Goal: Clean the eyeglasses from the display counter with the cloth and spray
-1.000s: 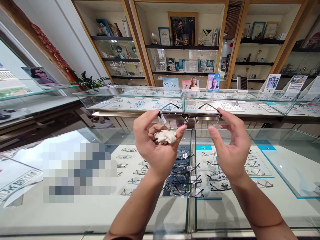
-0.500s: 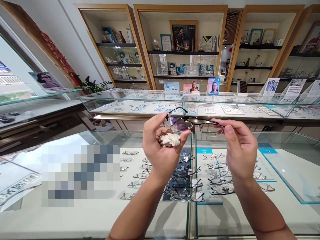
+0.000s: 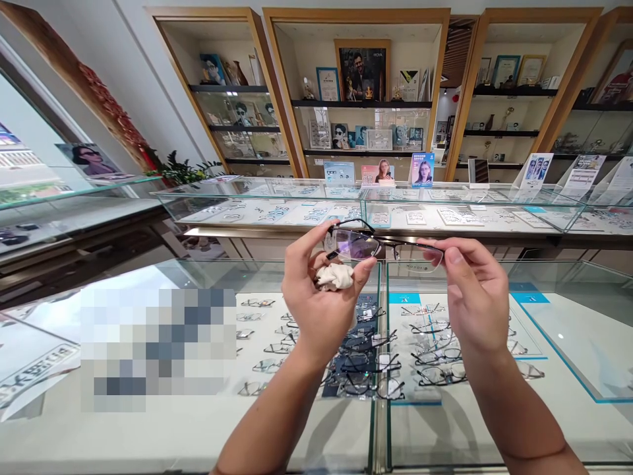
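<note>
I hold a pair of black half-rim glasses (image 3: 383, 247) up in front of me over a glass display counter (image 3: 306, 422). My left hand (image 3: 321, 297) pinches the left lens edge between thumb and forefinger and keeps a crumpled white cloth (image 3: 335, 276) tucked in its palm. My right hand (image 3: 472, 293) is closed on the right end of the frame, with the temple folded in. A small tag hangs at the left hinge.
Under the counter glass lie several rows of glasses (image 3: 376, 356) on white and blue trays. A second glass showcase (image 3: 366, 204) runs across behind, with small stand-up cards (image 3: 422, 168) on it. Wooden wall shelves (image 3: 361, 99) hold pictures and certificates. A plant (image 3: 180, 171) stands at the left.
Both temples were spread out a second ago; now the right temple is folded in under my right hand. The glasses have tilted slightly, and my hands sit a little lower and closer.
</note>
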The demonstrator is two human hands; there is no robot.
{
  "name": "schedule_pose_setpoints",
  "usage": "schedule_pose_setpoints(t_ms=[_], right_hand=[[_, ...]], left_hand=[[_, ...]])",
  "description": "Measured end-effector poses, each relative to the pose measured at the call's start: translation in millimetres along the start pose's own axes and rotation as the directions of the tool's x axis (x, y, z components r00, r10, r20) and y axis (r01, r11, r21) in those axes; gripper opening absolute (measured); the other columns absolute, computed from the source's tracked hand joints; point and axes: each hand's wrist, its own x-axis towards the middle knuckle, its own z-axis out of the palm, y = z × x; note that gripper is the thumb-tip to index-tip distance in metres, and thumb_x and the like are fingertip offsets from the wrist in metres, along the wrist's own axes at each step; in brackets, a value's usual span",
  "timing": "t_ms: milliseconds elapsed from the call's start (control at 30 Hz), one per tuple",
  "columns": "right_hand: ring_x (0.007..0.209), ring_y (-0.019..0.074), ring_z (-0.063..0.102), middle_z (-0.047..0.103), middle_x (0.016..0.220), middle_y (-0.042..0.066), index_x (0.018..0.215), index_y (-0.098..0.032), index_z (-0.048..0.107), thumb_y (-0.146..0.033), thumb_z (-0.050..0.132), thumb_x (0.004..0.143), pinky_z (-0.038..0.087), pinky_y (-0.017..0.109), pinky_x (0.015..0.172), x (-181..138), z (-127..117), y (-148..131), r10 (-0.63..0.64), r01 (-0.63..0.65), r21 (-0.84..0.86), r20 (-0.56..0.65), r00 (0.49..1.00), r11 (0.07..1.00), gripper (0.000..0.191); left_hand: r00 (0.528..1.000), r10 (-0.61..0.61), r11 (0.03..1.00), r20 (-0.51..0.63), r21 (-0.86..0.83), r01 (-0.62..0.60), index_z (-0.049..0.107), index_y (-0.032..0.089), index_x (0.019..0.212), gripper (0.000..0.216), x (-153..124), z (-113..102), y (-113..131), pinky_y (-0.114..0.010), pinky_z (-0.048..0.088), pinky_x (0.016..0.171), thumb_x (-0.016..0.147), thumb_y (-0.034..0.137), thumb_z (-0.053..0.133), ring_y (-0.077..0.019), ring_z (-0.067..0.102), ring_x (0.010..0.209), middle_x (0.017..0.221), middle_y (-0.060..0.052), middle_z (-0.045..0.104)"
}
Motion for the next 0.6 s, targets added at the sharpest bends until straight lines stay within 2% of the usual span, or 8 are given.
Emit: schedule_pose_setpoints(t_ms=[167, 300, 433, 600], right_hand=[[0.108, 0.0189, 0.078, 0.084, 0.108, -0.001, 0.102, -0.032, 0.079, -0.032, 0.069, 0.099, 0.061, 0.039, 0.101, -0.6, -0.6, 0.8, -0.017, 0.017, -0.041, -0.003, 1.000, 0.999, 0.011], [0.109, 0.0188, 0.078, 0.084, 0.108, -0.002, 0.101, -0.033, 0.081, -0.031, 0.070, 0.098, 0.060, 0.040, 0.102, -0.3, -0.4, -0.4, -0.008, 0.008, -0.026, -0.010, 1.000, 1.000, 0.011], [0.111, 0.0185, 0.077, 0.084, 0.110, -0.003, 0.101, -0.035, 0.082, -0.029, 0.071, 0.097, 0.059, 0.040, 0.105, 1.1, -0.7, -1.2, 0.010, -0.010, -0.025, 0.008, 1.000, 1.000, 0.013], [0.104, 0.0183, 0.077, 0.084, 0.104, -0.002, 0.098, -0.035, 0.083, -0.031, 0.073, 0.095, 0.059, 0.038, 0.098, 1.9, -2.4, 2.6, 0.100, -0.099, -0.028, 0.024, 0.995, 0.995, 0.011]], left_hand=[[0.999, -0.053, 0.996, 0.013, -0.068, 0.054, 0.067, 0.024, 0.125, 0.054, 2.6, -2.9, 2.7, -0.023, 0.055, 0.065, 0.077, 0.028, 0.091, -0.0181, 0.073, 0.101, 0.121, -0.007, 0.073], [0.996, -0.089, 0.994, -0.002, -0.056, 0.089, 0.069, 0.024, 0.122, 0.055, 2.4, -5.1, 1.8, -0.026, 0.058, 0.068, 0.073, 0.027, 0.093, -0.0161, 0.074, 0.089, 0.117, -0.007, 0.074], [0.990, -0.144, 0.984, 0.010, -0.101, 0.144, 0.068, 0.024, 0.121, 0.056, 3.0, -6.2, 2.2, -0.029, 0.060, 0.072, 0.071, 0.025, 0.093, -0.0186, 0.076, 0.093, 0.113, -0.006, 0.075], [0.985, -0.167, 0.955, 0.040, -0.242, 0.172, 0.066, 0.025, 0.115, 0.054, 6.2, -6.8, 7.3, -0.024, 0.054, 0.055, 0.069, 0.021, 0.093, -0.0137, 0.073, 0.077, 0.099, -0.001, 0.075]])
